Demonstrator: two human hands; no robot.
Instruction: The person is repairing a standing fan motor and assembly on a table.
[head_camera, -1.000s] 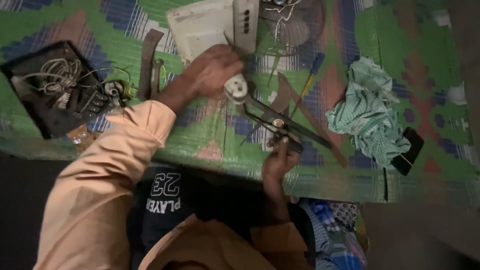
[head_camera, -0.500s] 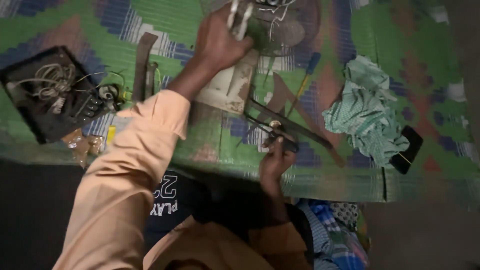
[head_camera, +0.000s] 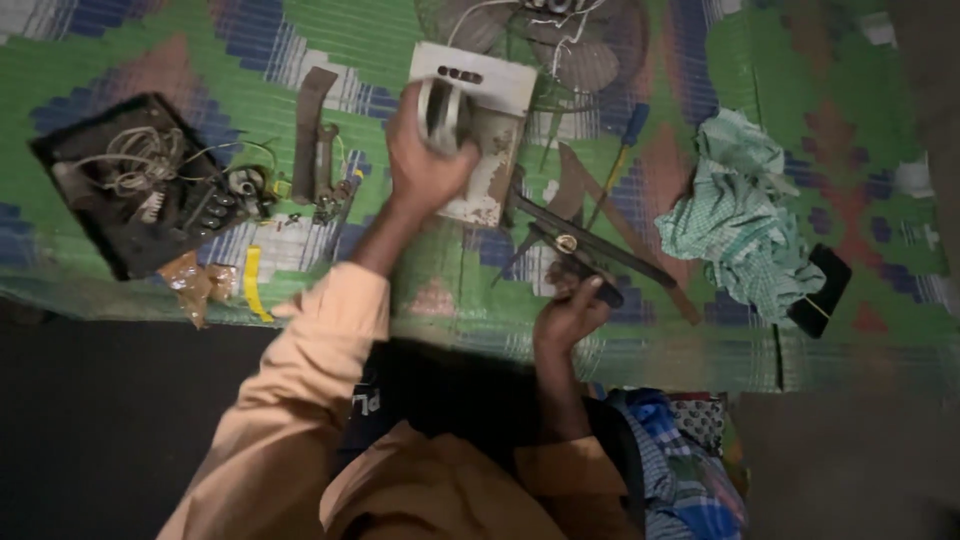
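Right hand (head_camera: 568, 312) fingers curled around pliers handle (head_camera: 585, 262) near mat edge | left hand (head_camera: 425, 160) fingers wrapped around grey round part (head_camera: 442, 110), held over white housing (head_camera: 478, 130) | black tray (head_camera: 130, 190) far left holds tangled wires (head_camera: 125, 165) and small parts | green checked cloth (head_camera: 745, 225) lies right.

Green-checked cloth (head_camera: 740, 225), green patterned mat (head_camera: 790, 70)
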